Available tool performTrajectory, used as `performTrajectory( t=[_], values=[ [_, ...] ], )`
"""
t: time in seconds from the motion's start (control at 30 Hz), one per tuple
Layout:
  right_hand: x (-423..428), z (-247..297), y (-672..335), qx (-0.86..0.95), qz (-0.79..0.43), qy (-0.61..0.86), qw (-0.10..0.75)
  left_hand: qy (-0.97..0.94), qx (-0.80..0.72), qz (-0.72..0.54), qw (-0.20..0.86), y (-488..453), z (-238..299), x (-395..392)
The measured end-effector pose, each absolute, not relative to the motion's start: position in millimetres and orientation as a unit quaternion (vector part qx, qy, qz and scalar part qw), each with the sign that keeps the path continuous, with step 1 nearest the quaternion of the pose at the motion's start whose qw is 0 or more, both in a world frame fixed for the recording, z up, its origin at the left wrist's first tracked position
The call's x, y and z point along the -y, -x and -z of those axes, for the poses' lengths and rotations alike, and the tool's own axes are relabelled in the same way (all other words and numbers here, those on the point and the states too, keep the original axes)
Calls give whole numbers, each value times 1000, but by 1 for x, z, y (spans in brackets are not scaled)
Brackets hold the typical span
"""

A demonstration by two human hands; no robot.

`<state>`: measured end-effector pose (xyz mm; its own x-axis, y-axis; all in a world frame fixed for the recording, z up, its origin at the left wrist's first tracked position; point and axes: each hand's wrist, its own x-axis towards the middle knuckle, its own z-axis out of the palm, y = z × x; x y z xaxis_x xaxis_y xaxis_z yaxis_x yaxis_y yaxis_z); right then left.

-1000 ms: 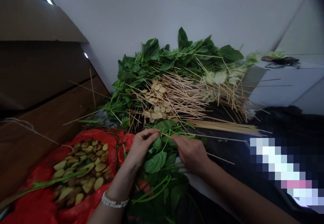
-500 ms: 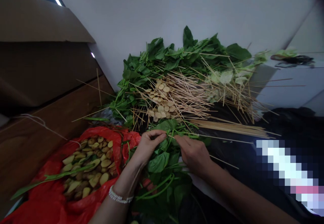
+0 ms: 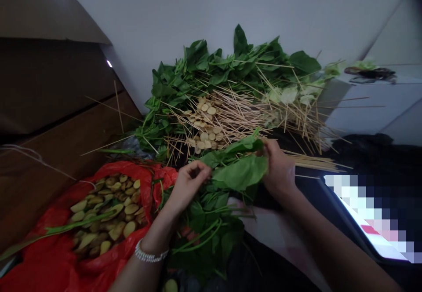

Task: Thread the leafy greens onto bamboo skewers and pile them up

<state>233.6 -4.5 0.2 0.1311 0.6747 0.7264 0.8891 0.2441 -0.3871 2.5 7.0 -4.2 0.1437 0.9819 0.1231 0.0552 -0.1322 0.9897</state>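
Observation:
My right hand (image 3: 279,169) is closed on a bunch of green leaves (image 3: 239,169) and holds it up over the pile in front of me. My left hand (image 3: 188,185) is pinched at the left end of that same bunch, with a bracelet on its wrist. Below both hands lies a heap of loose green leaves with long stems (image 3: 207,230). Just beyond the hands sits a spread of thin bamboo skewers (image 3: 250,120) with several pale round slices (image 3: 204,129) threaded among them.
A red plastic bag (image 3: 56,257) at the left holds several yellow-brown slices (image 3: 105,213). More leafy greens (image 3: 224,67) are heaped against the white wall. A brown cardboard box (image 3: 49,89) stands at the left. A lit screen (image 3: 369,221) lies at the right on dark cloth.
My right hand has risen and moved right, lifting a bunch of leaves off the pile. My left hand has stayed near the same spot, pinched at the bunch's end.

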Motion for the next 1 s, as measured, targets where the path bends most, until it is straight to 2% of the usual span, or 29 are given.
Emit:
performTrajectory(
  t=[0.2, 0.3, 0.47, 0.6, 0.67, 0.83, 1.0],
  values=[
    [4, -5, -238, 624, 111, 623, 458, -733, -358, -158, 557, 0, -2, 7],
    [4, -5, -239, 628, 99, 612, 471, -798, -329, -43, 504, 6, -3, 9],
    [4, -4, -238, 637, 104, 601, 471, -854, -375, 38, 358, 7, -5, 13],
    [4, -1, -235, 642, 102, 600, 467, -862, -441, 52, 245, 4, -2, 16],
    [4, 0, -233, 646, 97, 599, 463, -863, -450, 49, 224, 5, 0, 17],
    [3, 4, -231, 654, 91, 579, 479, -862, -419, 9, 286, 7, -7, 16],
    [3, 4, -230, 646, 65, 573, 500, -811, -430, -166, 360, 7, -9, 7]
  ],
)
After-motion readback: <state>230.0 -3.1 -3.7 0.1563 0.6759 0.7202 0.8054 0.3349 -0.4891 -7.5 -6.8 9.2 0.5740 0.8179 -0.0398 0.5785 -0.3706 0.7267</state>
